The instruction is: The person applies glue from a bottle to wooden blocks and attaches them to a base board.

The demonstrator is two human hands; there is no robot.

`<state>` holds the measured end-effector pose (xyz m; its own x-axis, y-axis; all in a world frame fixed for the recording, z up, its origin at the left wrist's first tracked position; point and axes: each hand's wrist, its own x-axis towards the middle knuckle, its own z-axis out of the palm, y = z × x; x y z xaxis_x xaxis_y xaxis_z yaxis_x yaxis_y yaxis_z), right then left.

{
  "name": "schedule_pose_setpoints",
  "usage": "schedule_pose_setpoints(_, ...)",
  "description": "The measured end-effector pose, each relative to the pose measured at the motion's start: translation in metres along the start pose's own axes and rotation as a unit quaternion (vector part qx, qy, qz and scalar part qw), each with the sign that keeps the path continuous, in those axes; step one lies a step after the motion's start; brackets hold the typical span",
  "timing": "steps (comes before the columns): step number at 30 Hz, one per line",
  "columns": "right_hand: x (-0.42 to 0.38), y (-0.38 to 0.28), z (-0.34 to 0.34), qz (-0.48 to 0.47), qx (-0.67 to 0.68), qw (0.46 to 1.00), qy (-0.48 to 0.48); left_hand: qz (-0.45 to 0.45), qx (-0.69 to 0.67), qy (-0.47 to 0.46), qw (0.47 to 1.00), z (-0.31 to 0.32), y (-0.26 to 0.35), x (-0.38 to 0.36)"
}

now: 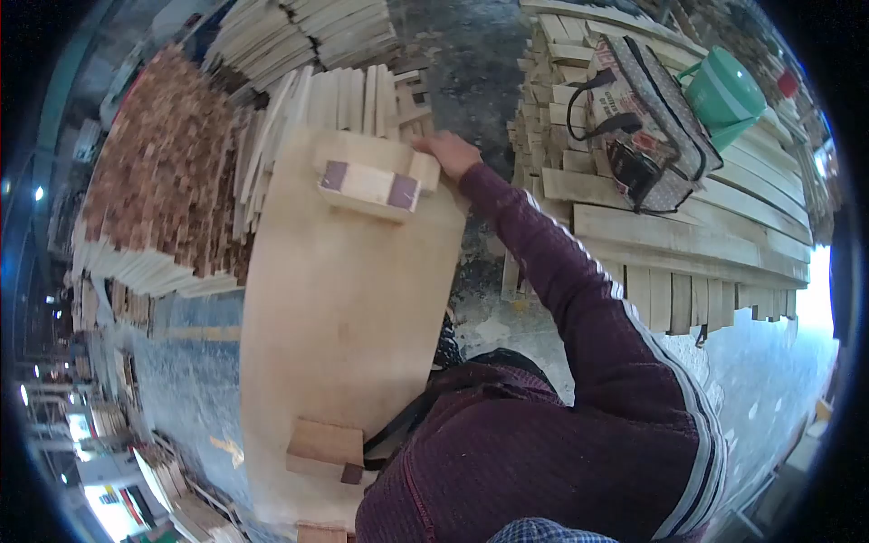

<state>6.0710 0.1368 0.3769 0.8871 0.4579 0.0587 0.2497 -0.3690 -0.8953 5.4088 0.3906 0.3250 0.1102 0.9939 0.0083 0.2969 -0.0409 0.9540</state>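
Observation:
At the far right corner of a pale wooden board, my right hand has its fingers curled over the end of a small wooden block. Its fingertips are partly hidden behind that block. Just left of it lies a larger pale wooden block with two purple patches on its near face. A brown wooden block rests on the near part of the board, with a small dark piece against its corner. My left hand is out of view.
Stacked brown-ended wood strips stand at the left. Light planks are piled beyond the board. On a plank stack at the right sit a patterned bag and a green bucket. Another brown block shows at the bottom edge.

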Motion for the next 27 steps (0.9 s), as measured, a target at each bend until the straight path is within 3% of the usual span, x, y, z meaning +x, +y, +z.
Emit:
schedule_pose_setpoints(5, 0.128, -0.030, -0.038, -0.024, -0.125, 0.991, 0.044, 0.008, 0.003, -0.056, 0.998, 0.111, 0.023, 0.119)
schedule_pose_setpoints(13, 0.288, -0.021, -0.152, 0.014, -0.070, 0.983, 0.170, 0.045, 0.018, -0.154, 0.987, 0.277, 0.123, 0.273)
schedule_pose_setpoints(15, 0.325, -0.001, -0.187, -0.118, -0.128, 0.955, 0.240, 0.052, 0.017, -0.173, 0.983, 0.316, 0.142, 0.296)
schedule_pose_setpoints(16, 0.336, -0.008, -0.210, -0.023, -0.074, 0.972, 0.221, 0.054, 0.019, -0.183, 0.981, 0.335, 0.149, 0.303)
schedule_pose_setpoints(17, 0.347, -0.007, -0.226, -0.020, -0.074, 0.970, 0.231, 0.060, 0.018, -0.188, 0.980, 0.357, 0.158, 0.313)
schedule_pose_setpoints(19, 0.378, 0.007, -0.265, -0.150, -0.309, 0.875, 0.341, 0.065, 0.016, -0.203, 0.977, 0.402, 0.173, 0.329)
schedule_pose_setpoints(21, 0.407, 0.023, -0.315, -0.165, -0.323, 0.871, 0.331, 0.066, 0.015, -0.217, 0.974, 0.452, 0.184, 0.336)
schedule_pose_setpoints(23, 0.442, 0.054, -0.363, -0.166, -0.259, 0.885, 0.349, 0.070, 0.011, -0.223, 0.972, 0.504, 0.201, 0.344)
schedule_pose_setpoints(25, 0.492, 0.124, -0.407, -0.247, 0.013, 0.914, 0.321, 0.076, 0.011, -0.230, 0.970, 0.552, 0.226, 0.348)
schedule_pose_setpoints(27, 0.501, 0.150, -0.443, -0.213, -0.039, 0.903, 0.371, 0.074, 0.005, -0.239, 0.968, 0.608, 0.247, 0.346)
